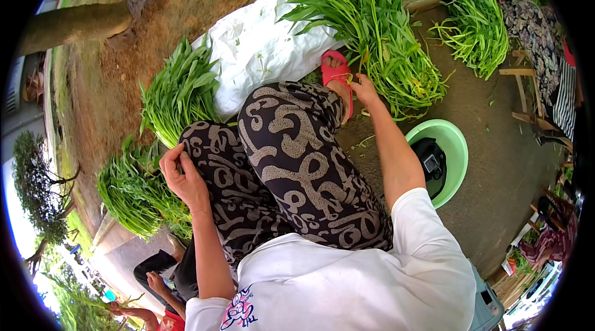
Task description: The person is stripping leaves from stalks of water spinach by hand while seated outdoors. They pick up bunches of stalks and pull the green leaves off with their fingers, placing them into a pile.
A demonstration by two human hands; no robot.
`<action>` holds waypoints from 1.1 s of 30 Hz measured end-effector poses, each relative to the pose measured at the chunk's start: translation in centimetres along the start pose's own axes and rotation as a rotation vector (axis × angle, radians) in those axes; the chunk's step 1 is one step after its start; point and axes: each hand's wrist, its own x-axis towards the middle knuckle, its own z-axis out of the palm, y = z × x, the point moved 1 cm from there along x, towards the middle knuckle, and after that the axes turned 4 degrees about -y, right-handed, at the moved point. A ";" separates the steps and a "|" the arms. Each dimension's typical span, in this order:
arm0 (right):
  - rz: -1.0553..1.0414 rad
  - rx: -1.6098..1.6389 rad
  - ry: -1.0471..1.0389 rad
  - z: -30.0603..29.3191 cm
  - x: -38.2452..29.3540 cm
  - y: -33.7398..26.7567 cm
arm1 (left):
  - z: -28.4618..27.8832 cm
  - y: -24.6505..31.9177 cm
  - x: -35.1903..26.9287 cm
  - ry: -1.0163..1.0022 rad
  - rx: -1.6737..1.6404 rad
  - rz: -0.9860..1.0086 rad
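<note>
My left hand is raised beside my left knee, its fingers curled and the thumb close to them. No object shows in it, though its inner side is partly hidden. Just beyond it lies a bundle of leafy green stems, against a white plastic sheet or sack. My right hand is low beside my red sandal. A small yellowish scrap shows at its fingertips; whether they grip it is unclear. A large heap of leafy greens lies right by that hand, its cut stem ends towards me.
A pale green plastic basin with a black item inside stands at my right. More greens lie at far right and left. A wooden stool is at right. Another person's hand shows at lower left.
</note>
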 end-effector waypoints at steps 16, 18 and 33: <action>-0.049 0.031 -0.057 0.1 2.3 0.4 | 0.2 0.1 0.4 -0.029 0.024 -0.014; -0.066 0.032 -0.074 -0.1 2.4 0.4 | 0.2 0.2 0.4 -0.034 0.017 -0.016; 0.094 0.622 -0.024 -0.2 0.8 -0.1 | 0.3 0.8 0.6 -0.045 0.031 -0.022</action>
